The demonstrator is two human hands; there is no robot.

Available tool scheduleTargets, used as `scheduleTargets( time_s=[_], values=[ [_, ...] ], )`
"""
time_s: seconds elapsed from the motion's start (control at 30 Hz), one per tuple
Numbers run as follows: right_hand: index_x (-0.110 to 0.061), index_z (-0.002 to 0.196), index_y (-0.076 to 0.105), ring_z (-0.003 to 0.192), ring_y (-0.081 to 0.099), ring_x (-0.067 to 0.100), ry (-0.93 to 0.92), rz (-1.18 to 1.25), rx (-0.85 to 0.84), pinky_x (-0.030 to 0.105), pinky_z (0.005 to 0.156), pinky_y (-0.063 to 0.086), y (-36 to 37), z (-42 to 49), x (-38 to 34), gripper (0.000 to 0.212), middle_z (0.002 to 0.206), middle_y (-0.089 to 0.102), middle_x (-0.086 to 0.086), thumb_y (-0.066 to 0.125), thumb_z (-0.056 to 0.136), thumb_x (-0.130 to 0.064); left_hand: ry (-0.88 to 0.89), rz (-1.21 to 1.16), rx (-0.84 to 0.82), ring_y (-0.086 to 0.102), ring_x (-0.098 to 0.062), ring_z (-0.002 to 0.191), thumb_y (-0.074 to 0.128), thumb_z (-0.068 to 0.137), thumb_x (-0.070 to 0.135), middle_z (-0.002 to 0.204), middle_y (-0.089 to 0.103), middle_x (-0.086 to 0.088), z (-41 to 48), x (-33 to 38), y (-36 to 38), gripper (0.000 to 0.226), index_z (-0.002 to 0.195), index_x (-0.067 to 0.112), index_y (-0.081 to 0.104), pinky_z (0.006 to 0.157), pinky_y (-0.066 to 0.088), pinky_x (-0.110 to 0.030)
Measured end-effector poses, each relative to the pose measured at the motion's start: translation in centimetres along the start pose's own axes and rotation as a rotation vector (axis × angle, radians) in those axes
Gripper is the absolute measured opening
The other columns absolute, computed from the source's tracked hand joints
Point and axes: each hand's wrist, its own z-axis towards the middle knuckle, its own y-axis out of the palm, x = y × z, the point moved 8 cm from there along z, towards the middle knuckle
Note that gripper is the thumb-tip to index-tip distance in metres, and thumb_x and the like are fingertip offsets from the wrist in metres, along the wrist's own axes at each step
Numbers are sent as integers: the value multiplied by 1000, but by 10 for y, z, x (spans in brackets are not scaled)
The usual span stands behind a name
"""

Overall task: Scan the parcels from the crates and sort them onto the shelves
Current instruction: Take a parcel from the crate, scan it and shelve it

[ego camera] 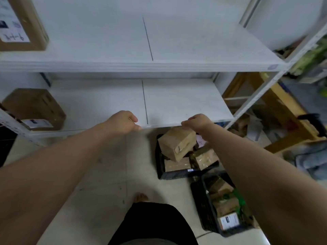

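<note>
Brown cardboard parcels are what we are sorting, and most of them have not left the floor yet. Starting with the biggest thing, the white metal shelving unit [159, 66] stands in front of us with large bare stretches on both visible boards. Only two parcels sit on it: a flat labelled carton [21, 23] at the far left of the upper shelf and a squat brown box [33, 108] at the left end of the lower shelf.

Below and to the right, two black plastic crates rest on the pale floor. The farther crate [160, 167] carries a heap of tape-wrapped parcels [177, 144], and the nearer crate [200, 200] is also well filled. We judge the job to be at an early stage.

Our left hand [122, 121] is loosely curled and holds nothing, near the lower shelf's front edge. Our right hand [198, 122] is curled above the farther crate; we cannot tell whether it grips anything. No scanner is in view.
</note>
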Motion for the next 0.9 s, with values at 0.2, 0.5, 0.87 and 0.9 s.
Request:
scheduleTargets(
  time_s=[0.2, 0.5, 0.87, 0.9],
  values=[
    [-8, 125, 64, 101, 58, 21, 169, -33, -23, 32, 85, 46, -21, -68, 110, 48, 116, 64, 5, 77, 87, -35, -22, -60, -171, 57, -23, 117, 82, 84, 27, 123, 62, -4, -39, 18, 113, 33, 112, 20, 65, 102, 51, -41],
    [-4, 129, 63, 110, 55, 21, 162, 97, 10, 30, 89, 43, -78, -106, 201, 44, 118, 59, 5, 74, 92, -25, -45, 5, -274, 56, -22, 111, 72, 94, 24, 116, 57, -4, -62, 90, 217, 24, 114, 17, 63, 65, 46, -27],
    [-4, 138, 56, 109, 55, 24, 124, 168, -112, 30, 82, 44, -151, -7, 254, 55, 136, 59, 12, 72, 92, -32, -214, -153, -276, 55, -24, 112, 73, 92, 22, 123, 57, -9, -25, 157, 339, 43, 131, 9, 58, 86, 51, -36],
    [-6, 139, 55, 112, 57, 26, 122, 183, -119, 32, 83, 44, -154, 8, 254, 57, 135, 59, 12, 72, 92, -34, -242, -173, -259, 57, -24, 110, 74, 91, 22, 121, 58, -9, -16, 157, 344, 44, 130, 10, 58, 85, 52, -36]
  ],
)
